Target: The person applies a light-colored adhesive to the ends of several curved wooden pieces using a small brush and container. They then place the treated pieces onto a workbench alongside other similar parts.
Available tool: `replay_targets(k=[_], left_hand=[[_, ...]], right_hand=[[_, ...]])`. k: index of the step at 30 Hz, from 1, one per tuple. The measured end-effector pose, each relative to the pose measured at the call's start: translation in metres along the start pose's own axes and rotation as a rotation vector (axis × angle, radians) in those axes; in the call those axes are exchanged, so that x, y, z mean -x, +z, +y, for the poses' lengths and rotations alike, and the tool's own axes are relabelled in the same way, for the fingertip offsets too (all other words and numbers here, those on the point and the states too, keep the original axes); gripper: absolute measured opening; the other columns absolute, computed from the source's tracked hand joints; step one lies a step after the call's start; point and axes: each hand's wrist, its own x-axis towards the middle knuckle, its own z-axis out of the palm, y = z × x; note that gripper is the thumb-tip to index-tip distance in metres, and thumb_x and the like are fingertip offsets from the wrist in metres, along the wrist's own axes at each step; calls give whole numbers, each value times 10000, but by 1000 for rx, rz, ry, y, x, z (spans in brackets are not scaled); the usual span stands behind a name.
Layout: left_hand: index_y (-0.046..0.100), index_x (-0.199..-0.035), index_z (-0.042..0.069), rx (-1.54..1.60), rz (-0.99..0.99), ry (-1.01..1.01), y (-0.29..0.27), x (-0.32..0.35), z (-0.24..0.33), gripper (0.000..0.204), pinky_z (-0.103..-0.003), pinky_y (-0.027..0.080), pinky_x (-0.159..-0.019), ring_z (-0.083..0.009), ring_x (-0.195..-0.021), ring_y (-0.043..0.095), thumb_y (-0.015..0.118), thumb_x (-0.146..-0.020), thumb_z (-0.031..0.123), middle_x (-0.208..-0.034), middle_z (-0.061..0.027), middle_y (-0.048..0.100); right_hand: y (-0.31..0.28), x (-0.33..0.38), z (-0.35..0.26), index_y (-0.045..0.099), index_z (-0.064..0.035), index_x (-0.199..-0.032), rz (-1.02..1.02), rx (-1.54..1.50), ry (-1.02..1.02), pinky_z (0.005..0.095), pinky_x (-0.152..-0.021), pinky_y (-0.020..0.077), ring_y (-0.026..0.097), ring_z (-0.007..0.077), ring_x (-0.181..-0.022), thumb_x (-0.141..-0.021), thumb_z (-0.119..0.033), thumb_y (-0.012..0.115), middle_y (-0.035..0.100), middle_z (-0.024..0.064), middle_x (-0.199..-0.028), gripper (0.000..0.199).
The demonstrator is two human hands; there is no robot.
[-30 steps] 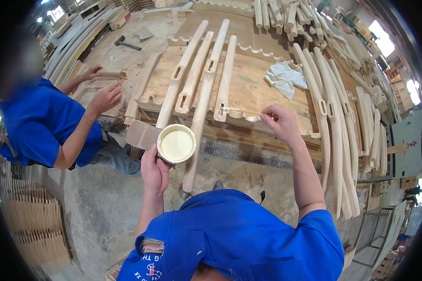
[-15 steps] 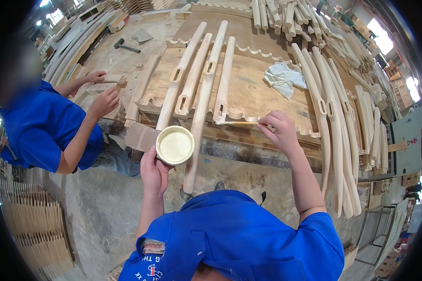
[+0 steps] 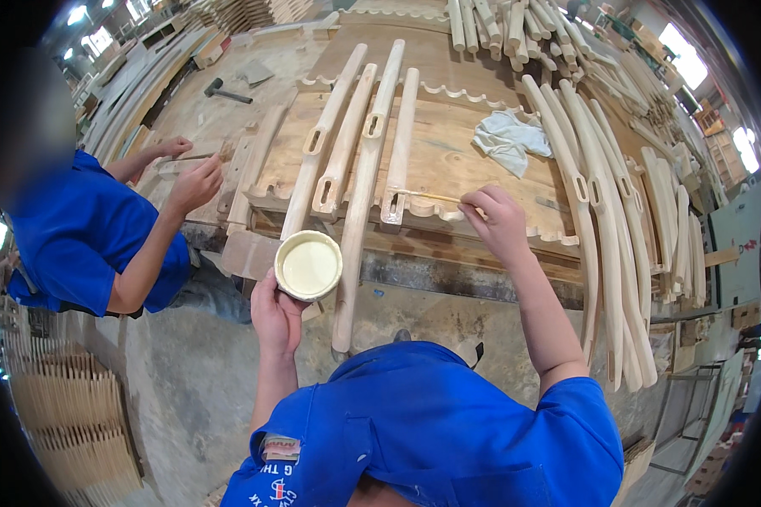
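My left hand point(image 3: 277, 319) is wrapped round a pale round tub point(image 3: 314, 296) of creamy yellowish liquid point(image 3: 307, 262), held in front of the bench. My right hand point(image 3: 497, 221) pinches a thin brush-like stick point(image 3: 434, 197). Its far tip touches the slotted near end of a pale wooden bar point(image 3: 403, 131), where wet whitish stuff shows round the slot. To the left lie three more slotted bars: a long one point(image 3: 382, 106), a shorter one point(image 3: 348, 135) with a wet-looking end, and another long one point(image 3: 338, 101). They rest on scalloped wooden strips point(image 3: 469, 96).
A white cloth point(image 3: 510, 142) lies right of the bars, beside a row of curved slotted bars point(image 3: 604, 211) jutting past the bench edge. A co-worker in blue point(image 3: 101, 228) handles a wooden piece at left. A hammer point(image 3: 228, 91) rests on the bench behind.
My right hand has risen slightly and leftward, moving the stick's tip from the bar's near edge up to its slot. The tub shifted slightly left. The co-worker's hands moved.
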Motion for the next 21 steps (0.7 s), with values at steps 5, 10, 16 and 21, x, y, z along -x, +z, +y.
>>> replay_targets(k=[5, 10, 16, 21], left_hand=[[489, -1160, -66, -11, 20, 2, 5, 3, 2, 347, -399, 567, -792, -259, -1009, 621, 335, -989, 194, -1137, -172, 582], [473, -1182, -67, -14, 19, -11, 5, 2, 1, 355, -398, 566, -797, -264, -1025, 614, 327, -989, 192, -1165, -175, 568], [469, -1206, -52, -37, -3, 8, 4, 4, 6, 354, -407, 544, -820, -262, -1026, 611, 340, -979, 187, -1174, -160, 572], [468, -1208, -49, -40, -2, 11, 9, 1, 7, 356, -409, 546, -815, -264, -1025, 610, 343, -982, 194, -1169, -158, 574]], right_hand=[[-7, 5, -7, 632, -105, -777, -41, 17, -122, 325, -568, 449, 549, 213, -669, -735, -120, 696, 570, 28, -716, 77], [-8, 2, -1, 658, -127, -813, 33, 119, -27, 326, -577, 446, 537, 206, -672, -734, -117, 695, 568, 23, -706, 88], [-14, 19, -8, 666, -138, -838, -33, 70, -163, 336, -586, 449, 541, 203, -671, -738, -106, 687, 575, 24, -714, 107], [-4, 7, -8, 642, -130, -828, 68, 89, -111, 333, -580, 453, 552, 202, -674, -709, -80, 681, 579, 19, -752, 135]])
